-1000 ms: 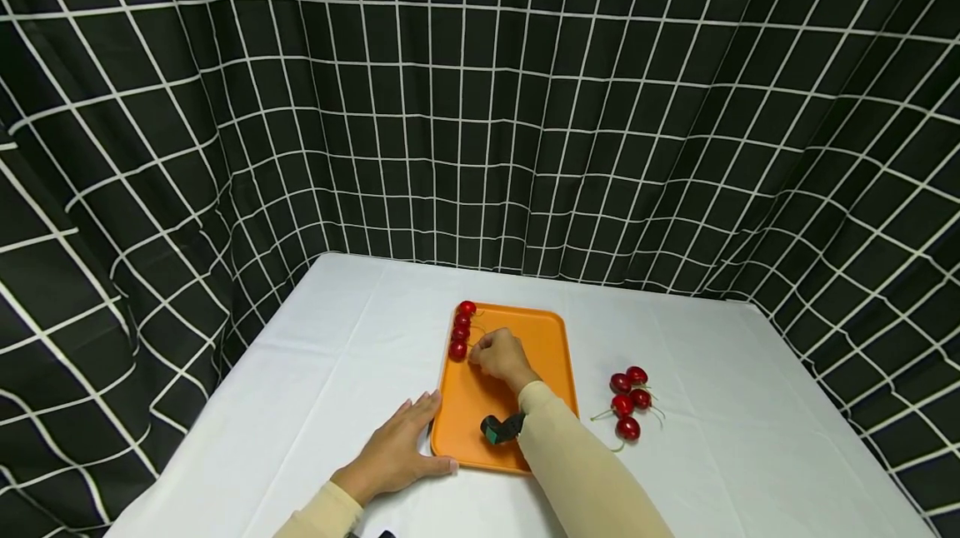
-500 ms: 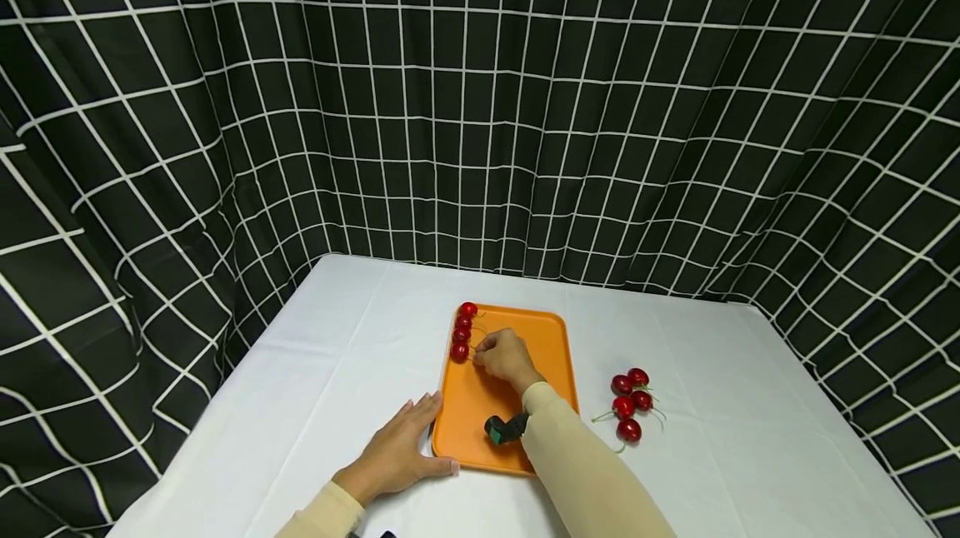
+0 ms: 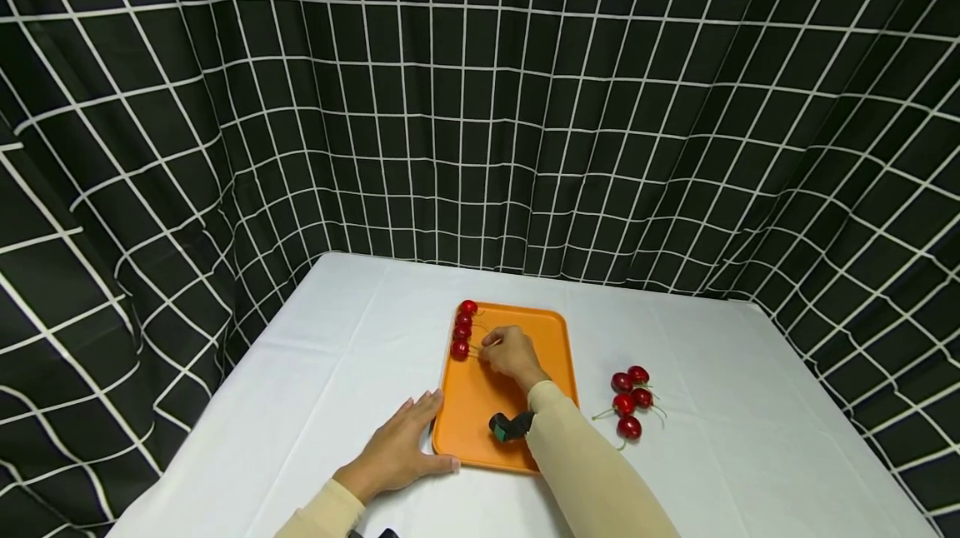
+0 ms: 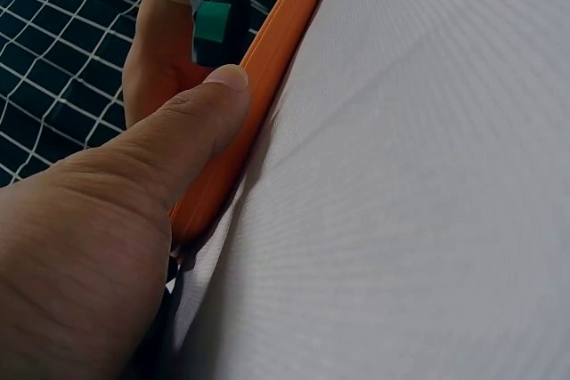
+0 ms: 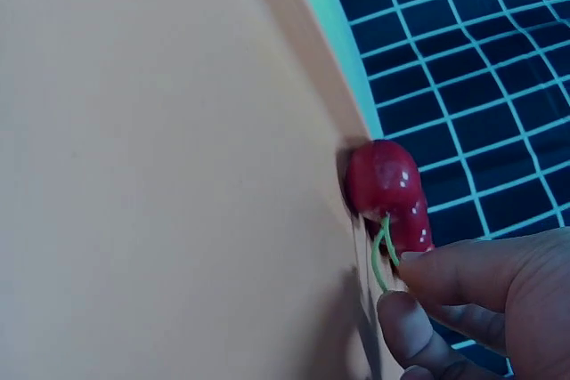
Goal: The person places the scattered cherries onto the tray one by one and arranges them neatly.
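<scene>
An orange tray (image 3: 495, 430) lies on the white-covered table. Along its far left edge several red cherries (image 3: 460, 351) stand in a row, stems toward the middle of the tray. My right hand (image 3: 516, 355) is over the tray, thumb and forefinger at the thin green stem (image 5: 377, 255) of the nearest cherry (image 5: 383, 175) in the row, pinching it near its end. My left hand (image 3: 401, 446) lies at the tray's near left corner, fingers spread along the side. Its thumb (image 4: 191, 126) is straight and touches the tray's near rim (image 4: 267, 68).
To the right of the tray, several loose cherries (image 3: 622, 405) lie in a cluster on the tablecloth (image 3: 712, 455), stems pointing different ways. A black curtain with a white grid (image 3: 480, 105) hangs behind the table and on both sides.
My right hand has drawn slightly right, away from the nearest cherry in the row, and more of its stem shows. My left hand stays at the tray corner.
</scene>
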Demonstrator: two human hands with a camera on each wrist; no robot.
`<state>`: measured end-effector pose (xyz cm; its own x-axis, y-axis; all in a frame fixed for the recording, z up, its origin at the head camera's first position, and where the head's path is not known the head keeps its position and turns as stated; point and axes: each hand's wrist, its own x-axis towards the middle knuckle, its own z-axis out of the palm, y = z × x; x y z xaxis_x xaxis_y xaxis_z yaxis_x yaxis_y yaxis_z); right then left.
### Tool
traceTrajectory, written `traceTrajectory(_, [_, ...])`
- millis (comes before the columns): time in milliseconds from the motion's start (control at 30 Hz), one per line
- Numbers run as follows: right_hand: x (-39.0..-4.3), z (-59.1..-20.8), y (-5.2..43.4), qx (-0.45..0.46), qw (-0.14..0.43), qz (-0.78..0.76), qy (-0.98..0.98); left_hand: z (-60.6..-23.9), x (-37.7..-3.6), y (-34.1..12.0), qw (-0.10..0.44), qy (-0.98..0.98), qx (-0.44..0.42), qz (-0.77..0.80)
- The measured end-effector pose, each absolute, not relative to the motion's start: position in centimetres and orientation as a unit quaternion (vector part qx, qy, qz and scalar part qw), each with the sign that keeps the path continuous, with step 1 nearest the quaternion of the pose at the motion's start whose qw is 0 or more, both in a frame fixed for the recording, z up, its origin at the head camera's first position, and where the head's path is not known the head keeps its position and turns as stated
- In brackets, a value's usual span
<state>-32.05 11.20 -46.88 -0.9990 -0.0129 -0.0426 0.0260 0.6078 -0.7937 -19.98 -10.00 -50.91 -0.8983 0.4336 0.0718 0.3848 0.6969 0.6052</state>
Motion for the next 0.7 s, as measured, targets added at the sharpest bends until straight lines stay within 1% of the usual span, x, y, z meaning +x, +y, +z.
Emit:
traceTrajectory(133, [-31.8,-46.6,11.9,0.008,0.022,-0.447,0.894,-50.9,-20.0,-10.0,0.039,0.921,0.222,0.319])
traceTrajectory(233, [-31.5,-46.1,12.9,-0.002,0.006,-0.450,0.893,-50.9,-19.9,-10.0,0.038,0.921,0.222,0.319])
traceTrajectory(367, [-30.9,-44.9,14.7,-0.021,-0.027,-0.460,0.887,-50.9,-19.8,-10.0,0.036,0.920,0.225,0.320])
traceTrajectory(633, [-28.5,-40.8,18.4,-0.029,-0.053,-0.551,0.832,-50.8,-19.8,-10.1,0.040,0.918,0.230,0.322])
traceTrajectory(700, [-27.7,-39.9,19.6,-0.041,-0.069,-0.568,0.819,-50.8,-19.8,-10.0,0.042,0.917,0.231,0.324])
